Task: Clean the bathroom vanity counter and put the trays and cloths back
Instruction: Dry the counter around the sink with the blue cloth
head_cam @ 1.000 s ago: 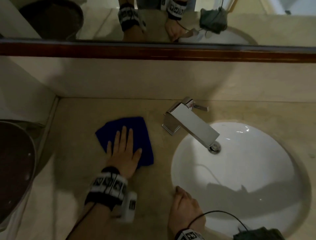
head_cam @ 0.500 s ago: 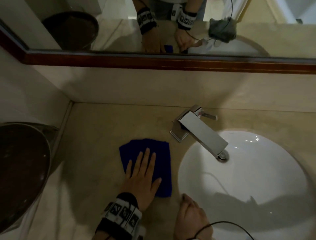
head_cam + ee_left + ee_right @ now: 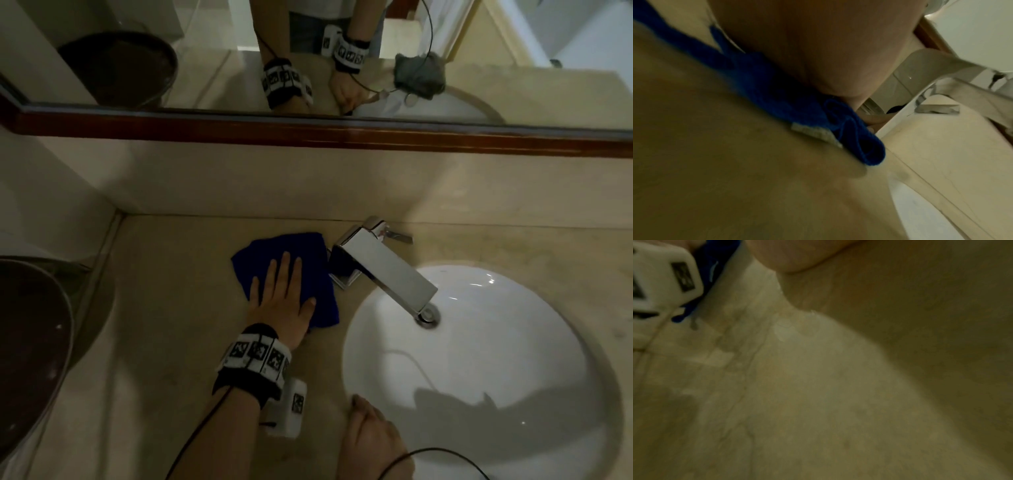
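A blue cloth (image 3: 308, 255) lies flat on the beige vanity counter (image 3: 171, 308), just left of the chrome faucet's base. My left hand (image 3: 282, 294) presses down on it with straight, spread fingers. In the left wrist view the cloth's folded edge (image 3: 777, 97) bunches under my palm. My right hand (image 3: 371, 437) rests on the counter at the sink's near left rim, fingers loosely curled and holding nothing. In the right wrist view only the counter surface (image 3: 818, 386) and a bit of the cloth (image 3: 715, 264) show.
The chrome faucet (image 3: 380, 270) juts over the white round sink (image 3: 479, 359). A dark round bin (image 3: 30, 342) stands at the left. A mirror with a wooden frame (image 3: 308, 132) runs along the back wall. A grey cloth (image 3: 419, 75) shows only in the mirror.
My left hand has slid the blue cloth right and toward the wall, up against the faucet base. The right hand stays by the sink rim.
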Available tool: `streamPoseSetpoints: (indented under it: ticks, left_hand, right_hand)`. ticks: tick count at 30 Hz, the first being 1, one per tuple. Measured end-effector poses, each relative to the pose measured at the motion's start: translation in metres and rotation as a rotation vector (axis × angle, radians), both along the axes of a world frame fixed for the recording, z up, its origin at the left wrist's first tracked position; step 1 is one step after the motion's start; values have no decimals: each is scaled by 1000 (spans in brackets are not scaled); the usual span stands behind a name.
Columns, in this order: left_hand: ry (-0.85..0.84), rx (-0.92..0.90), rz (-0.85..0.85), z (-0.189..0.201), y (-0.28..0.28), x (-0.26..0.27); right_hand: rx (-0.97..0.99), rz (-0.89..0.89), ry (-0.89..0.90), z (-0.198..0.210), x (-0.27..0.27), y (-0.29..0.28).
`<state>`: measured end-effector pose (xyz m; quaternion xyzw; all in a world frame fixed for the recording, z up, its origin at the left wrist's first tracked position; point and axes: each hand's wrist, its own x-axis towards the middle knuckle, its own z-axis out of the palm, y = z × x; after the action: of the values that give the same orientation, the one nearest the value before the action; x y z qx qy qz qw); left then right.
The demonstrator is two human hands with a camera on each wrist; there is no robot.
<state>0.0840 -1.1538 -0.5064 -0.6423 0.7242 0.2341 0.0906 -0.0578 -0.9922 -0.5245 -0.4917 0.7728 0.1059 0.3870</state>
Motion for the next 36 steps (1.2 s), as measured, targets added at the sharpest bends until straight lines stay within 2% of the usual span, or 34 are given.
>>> streamPoseSetpoints:
  ticks: [3,7,9,11,13,14,17,20,24,27,29,33,36]
  left_hand:
    - [4,42,-13,5,49,35]
    - [-2,154,64,13,90,91]
    - [-16,152,89,12,86,102]
    - [-19,110,135,7,69,101]
    - [-23,59,188,0,42,93]
    - [-35,34,207,-3,27,88]
    - [-62,-19,236,-4,-5,70]
    - [-68,-70,236,-8,7,63]
    - [-38,-128,148,-13,53,65]
    - [-42,-126,83,-15,64,72]
    - [-5,-134,63,-12,56,74]
    - [90,-68,-85,-3,15,65]
    - [91,-79,-148,-2,-23,49]
  right_hand:
    - [-4,-39,17,3,1,-2]
    - [-57,-68,-34,2,0,4]
    - [-126,-170,-15,0,4,6]
    - [-270,-346,0,1,8,4]
    - [-386,-394,10,3,10,-1]
    - [-466,-343,-11,7,12,-8]
    - [-688,-60,-228,24,27,-38]
    - [-731,178,-285,33,45,-79]
    - [-586,235,-183,16,55,-118]
    - [-643,327,-54,0,54,-123]
    - [-638,357,-5,-5,52,-123]
    - [-582,393,19,-7,50,-124]
    - [-584,401,51,-13,50,-125]
